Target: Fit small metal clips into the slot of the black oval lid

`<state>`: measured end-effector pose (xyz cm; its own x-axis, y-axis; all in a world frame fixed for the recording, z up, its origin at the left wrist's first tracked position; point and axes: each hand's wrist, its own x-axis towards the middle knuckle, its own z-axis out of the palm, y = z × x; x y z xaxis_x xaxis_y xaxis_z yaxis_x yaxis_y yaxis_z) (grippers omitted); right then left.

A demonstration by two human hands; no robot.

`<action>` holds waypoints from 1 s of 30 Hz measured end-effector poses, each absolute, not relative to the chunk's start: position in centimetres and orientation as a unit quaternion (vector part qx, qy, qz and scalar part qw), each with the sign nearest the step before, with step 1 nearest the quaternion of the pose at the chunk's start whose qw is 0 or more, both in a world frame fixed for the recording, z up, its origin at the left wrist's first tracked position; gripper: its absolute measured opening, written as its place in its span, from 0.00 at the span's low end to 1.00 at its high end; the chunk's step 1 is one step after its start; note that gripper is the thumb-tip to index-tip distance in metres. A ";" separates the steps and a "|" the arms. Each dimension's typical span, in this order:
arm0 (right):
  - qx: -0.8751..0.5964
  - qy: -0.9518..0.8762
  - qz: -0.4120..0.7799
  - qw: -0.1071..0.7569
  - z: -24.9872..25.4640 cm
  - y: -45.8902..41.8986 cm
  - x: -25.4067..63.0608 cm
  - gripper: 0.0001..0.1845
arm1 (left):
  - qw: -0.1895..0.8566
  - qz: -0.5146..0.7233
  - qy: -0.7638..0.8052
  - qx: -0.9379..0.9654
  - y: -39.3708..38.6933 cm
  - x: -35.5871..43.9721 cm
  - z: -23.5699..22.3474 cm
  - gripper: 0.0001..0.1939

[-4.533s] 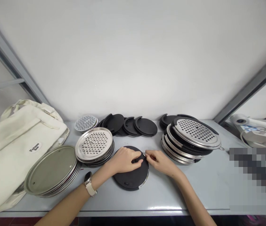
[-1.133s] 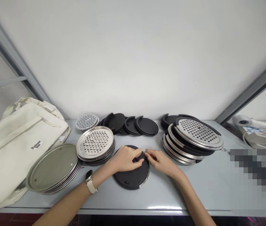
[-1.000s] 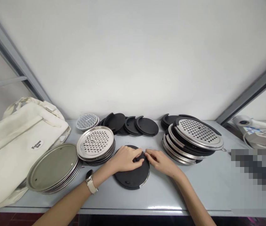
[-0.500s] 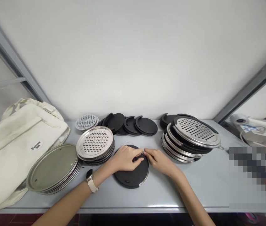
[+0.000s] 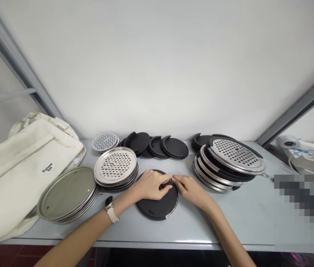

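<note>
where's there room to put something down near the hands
The widest free patch of grey bench top lies right of the black disc, in front of the right perforated stack. A thin strip runs below the disc. Crowded left of the left hand, around the left perforated stack and plain steel stack, and along the back row of black discs.

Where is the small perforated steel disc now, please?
In the head view, the small perforated steel disc lies at the back of the table, left of the black discs, behind the larger perforated stack.
</note>
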<state>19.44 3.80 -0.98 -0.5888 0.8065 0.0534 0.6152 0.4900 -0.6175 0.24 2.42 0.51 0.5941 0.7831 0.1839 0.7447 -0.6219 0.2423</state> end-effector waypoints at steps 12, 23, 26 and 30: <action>-0.404 -0.855 0.280 0.168 -1.1 3.9 19.6 0.18 | 0.059 0.127 0.432 0.891 2.3 0.2 0.4 0.08; -0.420 -0.858 0.235 0.180 -1.5 3.4 19.7 0.17 | 0.048 0.120 0.446 0.886 2.1 0.3 0.4 0.10; -0.432 -0.856 0.211 0.191 -1.8 3.0 19.6 0.17 | 0.042 0.120 0.447 0.885 2.1 0.3 0.4 0.10; -0.445 -0.846 0.186 0.228 -2.5 2.5 19.4 0.16 | 0.042 0.129 0.444 0.886 2.0 0.3 0.5 0.11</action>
